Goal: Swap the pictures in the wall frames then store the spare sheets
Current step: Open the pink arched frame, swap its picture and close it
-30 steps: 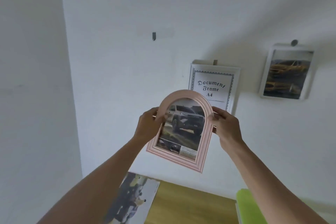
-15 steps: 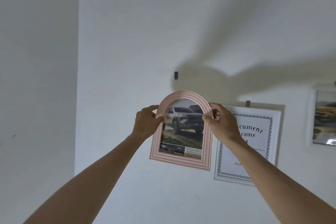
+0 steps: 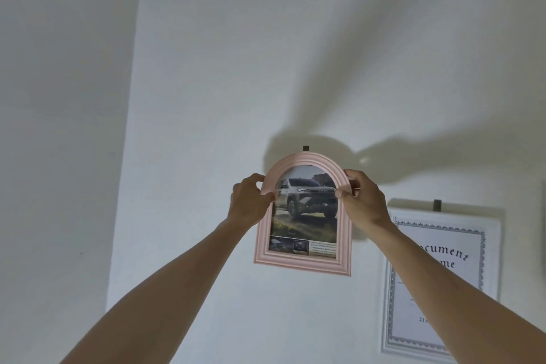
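Left hand point(image 3: 249, 204) and right hand point(image 3: 365, 201) clamped on arched pink frame point(image 3: 304, 263) sides, top just under wall hook point(image 3: 305, 148).

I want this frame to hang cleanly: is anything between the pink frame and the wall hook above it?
Nothing visible blocks it. The pink frame, held by the left hand and right hand, has its arched top just below the hook, with only bare wall around. The white frame hangs off to the right.
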Action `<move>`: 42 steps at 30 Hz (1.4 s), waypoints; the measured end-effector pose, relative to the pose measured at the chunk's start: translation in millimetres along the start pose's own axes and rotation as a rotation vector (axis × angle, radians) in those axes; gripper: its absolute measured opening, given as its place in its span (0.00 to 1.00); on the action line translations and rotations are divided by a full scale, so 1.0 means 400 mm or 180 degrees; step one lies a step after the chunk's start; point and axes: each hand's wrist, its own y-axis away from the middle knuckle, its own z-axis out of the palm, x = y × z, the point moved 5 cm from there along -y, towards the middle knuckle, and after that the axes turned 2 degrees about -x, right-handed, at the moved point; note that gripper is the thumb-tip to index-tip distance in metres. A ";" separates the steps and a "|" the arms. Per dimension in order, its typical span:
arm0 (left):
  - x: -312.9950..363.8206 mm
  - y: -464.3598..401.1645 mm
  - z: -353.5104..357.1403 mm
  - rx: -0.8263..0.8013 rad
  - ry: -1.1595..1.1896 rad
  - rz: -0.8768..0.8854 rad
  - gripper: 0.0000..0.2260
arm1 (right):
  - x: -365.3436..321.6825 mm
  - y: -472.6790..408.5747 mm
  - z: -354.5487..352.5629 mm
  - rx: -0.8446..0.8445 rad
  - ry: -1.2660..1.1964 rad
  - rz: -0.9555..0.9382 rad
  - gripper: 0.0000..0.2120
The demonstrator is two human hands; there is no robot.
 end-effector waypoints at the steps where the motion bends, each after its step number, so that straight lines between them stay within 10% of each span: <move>1: -0.004 -0.006 0.004 -0.0002 -0.0013 0.0014 0.21 | 0.006 -0.006 0.004 0.0013 0.0015 -0.0012 0.18; 42: -0.039 -0.030 0.065 0.0295 -0.0711 0.0236 0.15 | 0.058 -0.030 0.064 0.0384 0.1121 -0.0920 0.20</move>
